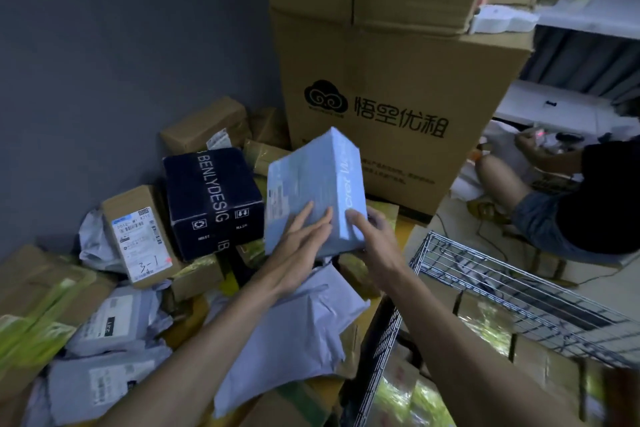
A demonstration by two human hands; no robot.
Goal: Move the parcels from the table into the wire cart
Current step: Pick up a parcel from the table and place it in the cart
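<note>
We hold the blue box tilted above the parcel pile, just left of the wire cart. Our left hand lies flat on its face, fingers straight; our right hand grips its lower right edge, thumb on the side. Beside it on the left sits a black box, with a labelled brown box further left. Grey mailers lie beneath our arms. A big carton stands behind. Another person sits at far right.

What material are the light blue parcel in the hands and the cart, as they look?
Blue parcel: probably a box in smooth plastic wrap; faint sheen, sharp edges. Cart: metal wire, shiny silver; thin bright rods in a grid.
</note>
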